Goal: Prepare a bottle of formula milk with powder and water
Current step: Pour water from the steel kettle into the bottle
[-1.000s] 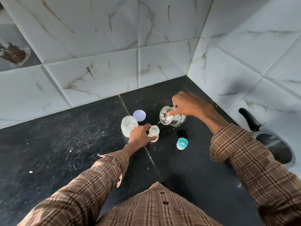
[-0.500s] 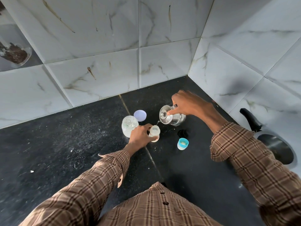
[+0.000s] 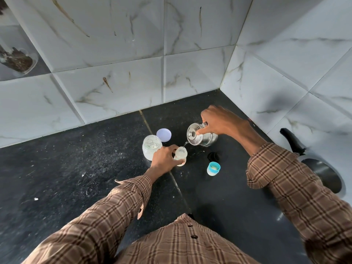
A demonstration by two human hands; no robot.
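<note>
The left hand (image 3: 163, 159) hides the bottle's (image 3: 181, 153) near side; its fill level is unreadable.

A dark, speckled stone countertop (image 3: 57, 168) is bounded on two sides by white marble-patterned wall tiles (image 3: 118, 88), which meet in a corner. A black-handled dark pan (image 3: 323, 174) is seen at the right edge. A clear container of dark brown granules (image 3: 18, 60) is partly visible at upper left.

walls: white marble-look tiles (image 3: 122, 35) meeting in a corner, showing brownish veins | counter: black speckled stone (image 3: 57, 168) lying beneath, a seam running through it | light: falling evenly, throwing soft shadows
</note>
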